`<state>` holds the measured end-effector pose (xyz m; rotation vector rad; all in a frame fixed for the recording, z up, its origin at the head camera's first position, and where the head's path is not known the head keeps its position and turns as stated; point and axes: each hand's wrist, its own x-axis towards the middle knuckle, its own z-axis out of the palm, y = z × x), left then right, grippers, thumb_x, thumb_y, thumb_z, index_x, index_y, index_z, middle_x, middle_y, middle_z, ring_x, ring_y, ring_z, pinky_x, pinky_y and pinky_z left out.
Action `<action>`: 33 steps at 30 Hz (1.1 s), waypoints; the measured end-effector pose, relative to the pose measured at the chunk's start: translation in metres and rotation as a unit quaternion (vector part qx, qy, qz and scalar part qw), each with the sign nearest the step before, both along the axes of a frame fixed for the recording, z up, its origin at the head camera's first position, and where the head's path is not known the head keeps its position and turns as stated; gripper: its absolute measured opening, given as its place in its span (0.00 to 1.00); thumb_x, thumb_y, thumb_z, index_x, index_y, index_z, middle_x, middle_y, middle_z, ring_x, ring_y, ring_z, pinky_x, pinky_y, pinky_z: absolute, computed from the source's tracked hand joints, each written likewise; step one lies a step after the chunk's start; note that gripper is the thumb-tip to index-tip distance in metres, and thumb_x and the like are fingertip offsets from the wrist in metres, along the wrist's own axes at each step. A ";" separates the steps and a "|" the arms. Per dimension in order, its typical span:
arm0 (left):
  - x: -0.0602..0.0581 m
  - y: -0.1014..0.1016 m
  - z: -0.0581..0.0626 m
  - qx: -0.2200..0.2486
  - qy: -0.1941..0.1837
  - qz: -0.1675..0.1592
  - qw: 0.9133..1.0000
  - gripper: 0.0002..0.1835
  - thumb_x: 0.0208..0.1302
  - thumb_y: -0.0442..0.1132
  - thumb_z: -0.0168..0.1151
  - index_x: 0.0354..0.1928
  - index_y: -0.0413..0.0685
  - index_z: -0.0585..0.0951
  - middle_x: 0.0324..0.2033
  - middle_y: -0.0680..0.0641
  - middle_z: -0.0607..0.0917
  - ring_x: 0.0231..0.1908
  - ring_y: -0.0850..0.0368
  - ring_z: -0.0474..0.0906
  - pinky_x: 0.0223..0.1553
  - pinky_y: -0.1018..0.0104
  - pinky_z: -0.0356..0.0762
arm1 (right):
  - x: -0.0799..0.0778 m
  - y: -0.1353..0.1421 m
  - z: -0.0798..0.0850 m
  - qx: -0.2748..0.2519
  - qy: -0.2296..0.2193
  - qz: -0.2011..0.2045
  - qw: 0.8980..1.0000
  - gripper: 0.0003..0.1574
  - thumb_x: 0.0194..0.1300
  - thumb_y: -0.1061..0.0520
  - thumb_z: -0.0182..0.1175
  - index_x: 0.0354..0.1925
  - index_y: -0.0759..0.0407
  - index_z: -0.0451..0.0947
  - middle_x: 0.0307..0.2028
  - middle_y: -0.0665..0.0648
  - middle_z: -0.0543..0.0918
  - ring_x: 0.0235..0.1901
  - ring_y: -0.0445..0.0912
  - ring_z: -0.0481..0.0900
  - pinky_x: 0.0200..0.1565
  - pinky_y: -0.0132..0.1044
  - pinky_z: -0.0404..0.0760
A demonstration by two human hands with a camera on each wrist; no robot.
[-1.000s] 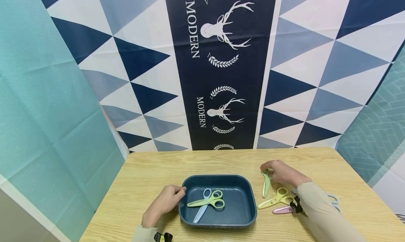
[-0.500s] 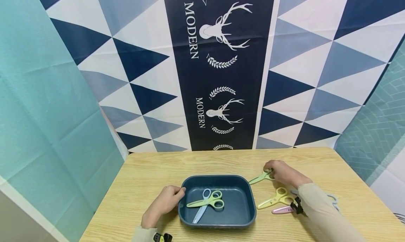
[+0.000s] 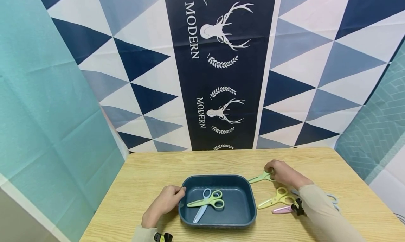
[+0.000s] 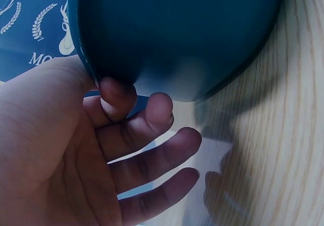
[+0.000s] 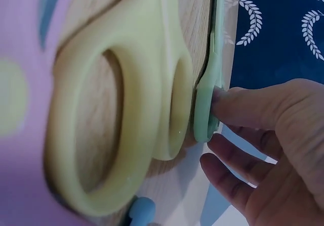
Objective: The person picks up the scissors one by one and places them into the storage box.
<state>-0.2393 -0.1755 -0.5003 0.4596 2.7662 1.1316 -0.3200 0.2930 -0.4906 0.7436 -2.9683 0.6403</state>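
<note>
My left hand (image 3: 166, 201) pinches the left rim of a dark blue rectangular bin (image 3: 237, 215) between thumb and index finger; the other fingers are loosely bent in the left wrist view. Inside the bin, light green scissors (image 3: 202, 203) lie across light blue scissors (image 3: 200, 214). Right of the bin, my right hand (image 3: 286, 174) pinches the handle of a second pair of light green scissors (image 3: 260, 178), whose blades point left at the bin's back right corner. In the right wrist view, thumb and fingers close on that green handle (image 5: 204, 107), beside yellow scissors (image 5: 139, 84).
Below my right forearm on the wooden table (image 3: 152, 164) lie the yellow scissors, pink scissors (image 3: 281, 210) partly covered by the wrist strap, and blue scissors (image 3: 333, 199) mostly hidden by the sleeve. A patterned cloth (image 3: 221, 76) hangs behind the table's back edge.
The green scissors in my right hand have swung from blades pointing toward me to blades pointing left at the bin. The left hand and bin have stayed put.
</note>
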 end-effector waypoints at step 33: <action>-0.001 0.000 0.001 0.007 -0.011 -0.002 1.000 0.27 0.81 0.46 0.48 0.16 0.54 0.68 0.14 0.58 0.69 0.16 0.64 0.68 0.23 0.71 0.67 | -0.005 0.011 -0.011 -0.056 -0.065 -0.001 0.996 0.10 0.61 0.64 0.71 0.42 0.66 0.86 0.39 0.57 0.87 0.39 0.46 0.81 0.42 0.42 0.82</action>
